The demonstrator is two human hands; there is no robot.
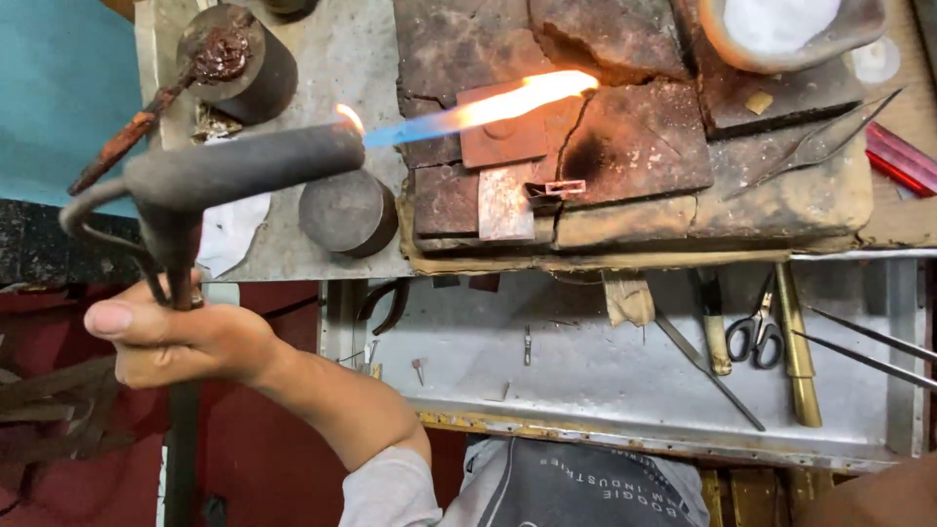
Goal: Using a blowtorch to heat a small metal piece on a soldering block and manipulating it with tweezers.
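Observation:
My left hand (181, 337) is shut on the stem of a dark grey blowtorch (244, 166), held up at the left of the view. Its flame (488, 102), blue at the nozzle and orange at the tip, reaches rightwards over a cracked, charred soldering block (634, 146). Under the flame lies a copper-coloured square plate (503, 137). Just below it are a silvery plate (506, 203) and a small rectangular metal frame (564, 187). My right hand is out of view.
Tweezers (830, 141) rest on the block's right side, below a white-filled bowl (781, 29). Two dark metal cylinders (346, 213) (244, 68) stand to the left of the block. The grey tray (586, 381) below holds scissors (756, 337), a brass tool (795, 351) and long tweezers (869, 342).

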